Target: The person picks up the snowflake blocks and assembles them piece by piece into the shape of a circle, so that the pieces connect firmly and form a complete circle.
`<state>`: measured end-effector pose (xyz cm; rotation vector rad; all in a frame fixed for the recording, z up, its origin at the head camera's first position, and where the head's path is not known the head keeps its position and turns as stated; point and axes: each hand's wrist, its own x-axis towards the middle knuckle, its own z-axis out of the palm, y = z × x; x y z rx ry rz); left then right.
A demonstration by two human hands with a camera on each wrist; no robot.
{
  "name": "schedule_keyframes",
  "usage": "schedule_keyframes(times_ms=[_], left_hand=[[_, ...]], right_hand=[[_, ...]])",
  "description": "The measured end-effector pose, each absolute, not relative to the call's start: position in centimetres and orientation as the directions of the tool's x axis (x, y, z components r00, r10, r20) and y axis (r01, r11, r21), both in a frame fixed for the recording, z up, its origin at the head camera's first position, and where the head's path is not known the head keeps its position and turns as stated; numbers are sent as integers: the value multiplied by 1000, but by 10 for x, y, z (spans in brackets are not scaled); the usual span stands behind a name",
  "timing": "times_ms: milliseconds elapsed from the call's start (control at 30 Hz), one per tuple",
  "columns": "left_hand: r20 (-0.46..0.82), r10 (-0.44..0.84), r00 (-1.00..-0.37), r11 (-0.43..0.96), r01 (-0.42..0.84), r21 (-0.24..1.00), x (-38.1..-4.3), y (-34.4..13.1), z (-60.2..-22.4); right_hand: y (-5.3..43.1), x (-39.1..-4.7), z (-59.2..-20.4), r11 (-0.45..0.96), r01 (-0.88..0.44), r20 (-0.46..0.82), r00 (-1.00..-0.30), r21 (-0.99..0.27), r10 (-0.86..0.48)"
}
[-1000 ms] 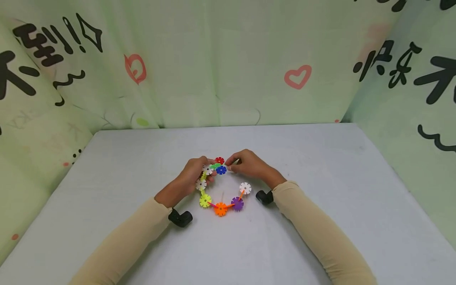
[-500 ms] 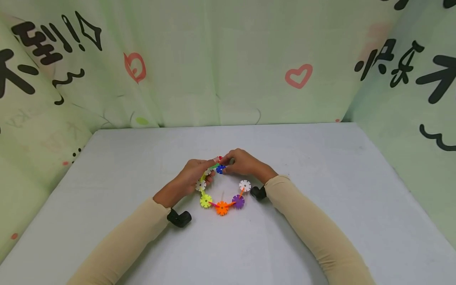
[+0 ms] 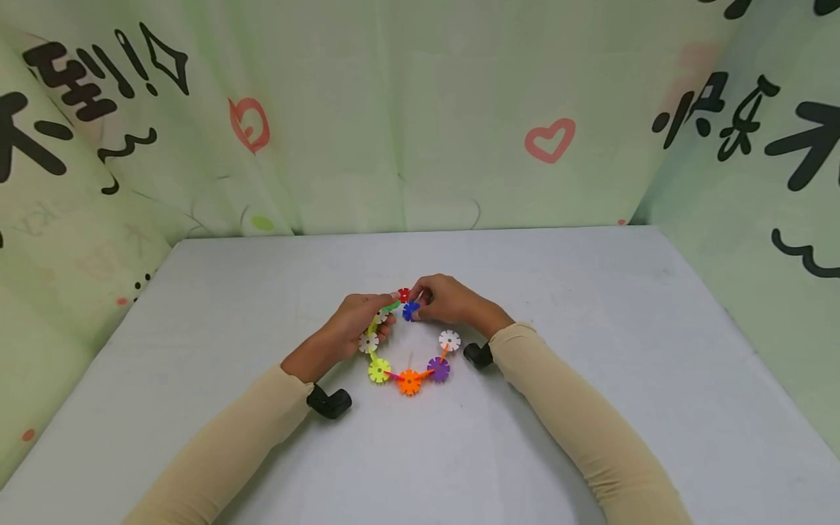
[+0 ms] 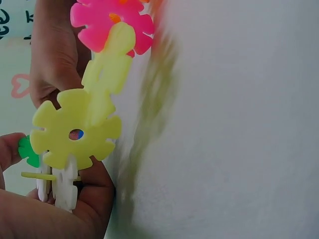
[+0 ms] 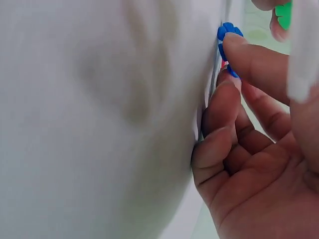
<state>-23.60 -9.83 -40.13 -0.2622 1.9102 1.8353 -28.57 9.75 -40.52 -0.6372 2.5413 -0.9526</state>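
Note:
A chain of coloured plastic snowflake discs, among them a yellow disc (image 3: pixel 378 370), an orange disc (image 3: pixel 410 382), a purple disc (image 3: pixel 438 369) and a white end disc (image 3: pixel 449 340), curves between the hands. My left hand (image 3: pixel 354 319) grips the chain's far left end, around white discs (image 4: pixel 65 184) and a green disc (image 4: pixel 30 151). At that end, a red disc (image 3: pixel 403 294) sits by the left thumb tip. My right hand (image 3: pixel 449 300) pinches a blue disc (image 5: pixel 227 30) between thumb and fingers, close to the red one. Whether blue and red are joined is hidden by the fingers.
A white-covered table (image 3: pixel 558 270) lies under both hands. Green printed curtains (image 3: pixel 394 131) stand behind it and at both sides. Black wrist devices (image 3: pixel 329 402) hang below the sleeves.
My right hand has moved left from beside the discs and now pinches the blue disc. The blue disc has turned and shifted slightly right. My left hand keeps its hold.

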Motion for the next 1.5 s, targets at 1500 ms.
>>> schedule_keyframes(times_ms=[1500], left_hand=[[-342,291,-894,23,-350,936,-234,-94,-411]], right_hand=[[116,-276,-392,400,-210,-54,-830,-892,-555]])
